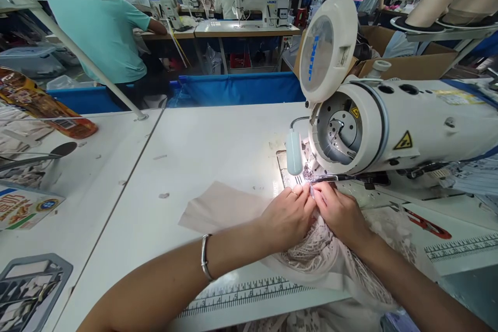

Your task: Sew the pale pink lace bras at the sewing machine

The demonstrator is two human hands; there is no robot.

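Pale pink lace fabric [315, 251] lies bunched before the needle area of a white sewing machine [420, 119]. My left hand [288, 218], a ring on one finger, pinches the fabric's edge close to the needle. Right beside it, my right hand [342, 218] is closed on the same edge, fingertips nearly touching the left ones. A plain beige fabric piece [225, 206] spreads flat left of my left hand, and more cloth hangs over the table's front edge. The fingertips partly cover the gripped edge. A small light-blue lamp [294, 153] hangs just above the needle area.
The machine's round cover [330, 46] is swung up. Red thread snips [428, 224] lie at the right, beyond a printed ruler [249, 293]. On the left are a drink bottle [50, 106], a box [29, 206] and a grey tray [64, 270]. A co-worker [101, 36] sits beyond.
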